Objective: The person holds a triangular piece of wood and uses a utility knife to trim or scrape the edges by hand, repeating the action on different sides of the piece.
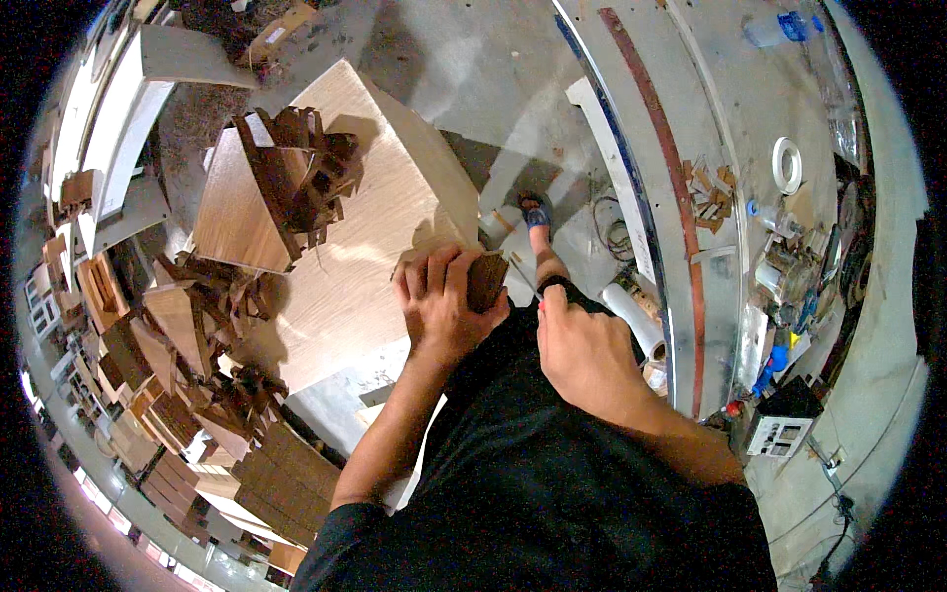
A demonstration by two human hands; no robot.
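Black cloth shirt (pixel 572 454), left fingers (pixel 436 271) pinching brown wood (pixel 487 280) (blocky, grained), right fingers (pixel 557 304) clenching a thin-bladed tool (pixel 526 277)

The left hand (pixel 439 304) covered part of the dark brown piece (pixel 486 281), so its full shape was hidden. The right hand (pixel 589 347) hid most of the handle of the slim tool (pixel 527 278), whose kind was unclear. Well to the right of that hand, small clutter (pixel 789 264) was too blurred to sort out.
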